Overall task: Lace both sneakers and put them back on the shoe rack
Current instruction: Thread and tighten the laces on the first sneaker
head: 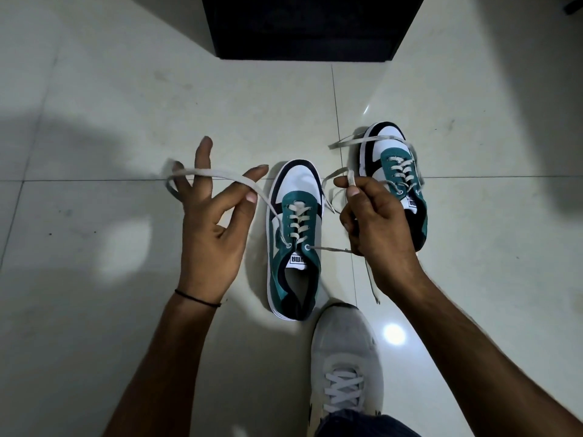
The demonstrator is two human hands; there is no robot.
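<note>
Two teal, white and navy sneakers stand on the floor tiles, toes pointing away. The near sneaker [295, 238] is between my hands, laced up to its top eyelets. My left hand [211, 222] has the left lace end [220, 176] draped over its spread fingers and pinched by thumb and forefinger. My right hand [375, 222] pinches the right lace end [350, 179] upward, the lace running from the top eyelet into its palm. The second sneaker [396, 171] lies further right, partly behind my right hand, laced with loose ends trailing.
A dark cabinet or rack base [303, 26] stands at the top centre. My own grey shoe [345, 364] rests on the floor just below the near sneaker. Pale glossy floor tiles [110, 105] spread all around.
</note>
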